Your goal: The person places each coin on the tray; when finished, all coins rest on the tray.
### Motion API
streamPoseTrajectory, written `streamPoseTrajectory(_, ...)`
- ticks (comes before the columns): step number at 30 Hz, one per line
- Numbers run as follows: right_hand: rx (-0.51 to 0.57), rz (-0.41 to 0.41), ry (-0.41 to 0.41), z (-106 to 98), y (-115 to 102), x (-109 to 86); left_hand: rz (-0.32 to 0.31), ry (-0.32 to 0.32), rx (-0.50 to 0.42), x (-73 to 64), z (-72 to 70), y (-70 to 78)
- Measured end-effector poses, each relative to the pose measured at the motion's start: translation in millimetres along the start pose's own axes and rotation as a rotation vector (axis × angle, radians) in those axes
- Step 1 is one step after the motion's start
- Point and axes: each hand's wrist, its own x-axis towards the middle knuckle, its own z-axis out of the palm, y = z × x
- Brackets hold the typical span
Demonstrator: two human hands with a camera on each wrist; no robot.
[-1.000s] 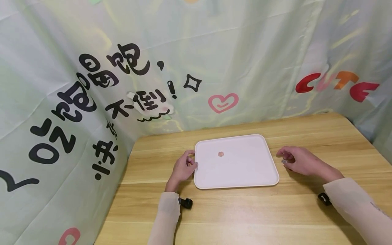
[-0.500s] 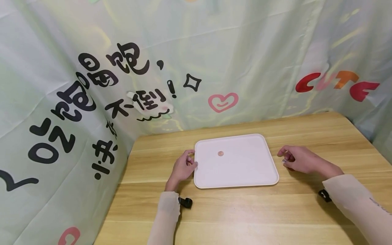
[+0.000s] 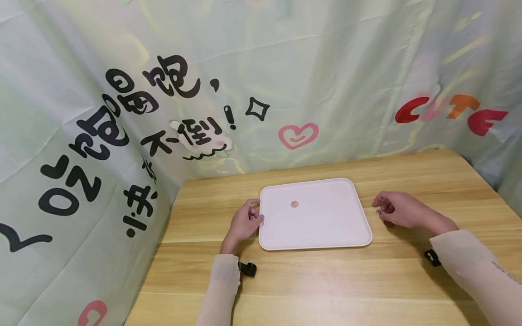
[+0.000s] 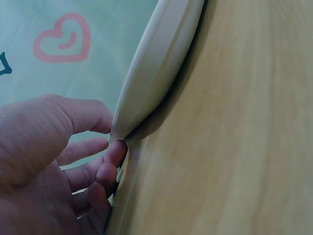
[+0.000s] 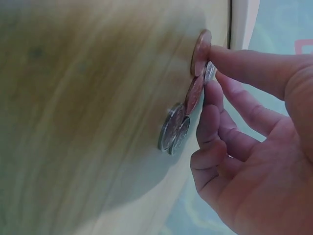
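Note:
My left hand (image 3: 246, 221) holds the left edge of a pale pinkish-white tray (image 3: 318, 228), thumb at the rim and a fingertip low beside it in the left wrist view. A copper-coloured coin (image 3: 294, 204) lies on the tray, left of its middle. Right of the tray, my right hand (image 3: 401, 210) is at a small cluster of coins on the table. In the right wrist view its thumb touches a copper-coloured coin (image 5: 200, 54), a silvery coin (image 5: 210, 72) shows between thumb and fingers, and another copper coin (image 5: 194, 94) and silvery coins (image 5: 171, 126) lie beside the half-curled fingers.
The wooden table (image 3: 310, 290) has its back edge against a pale green printed curtain (image 3: 346, 90), which also runs along the left side. Black wrist devices (image 3: 247, 269) sit at both beige sleeves (image 3: 465, 253).
My right hand has shifted slightly to the right and away from me, still at the coins. The left hand, the tray and the coin on it have stayed in place.

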Motion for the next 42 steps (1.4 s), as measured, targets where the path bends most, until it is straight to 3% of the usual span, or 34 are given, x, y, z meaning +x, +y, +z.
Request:
streamPoseTrajectory(7, -0.088, -0.009, 0.015, -2, 1, 8.6, -0.015, -0.005, -0.009, -0.7, 0.9, 0.6)
streamPoseTrajectory(22, -0.067, 0.037, 0.004, -1, 1, 10.8, 0.0, -0.005, -0.004, 1.5, -0.4, -0.2)
streamPoseTrajectory(42, -0.018, 0.036, 0.032, 2, -8, 9.2, -0.008, -0.007, -0.003, 1.1, -0.5, 0.1)
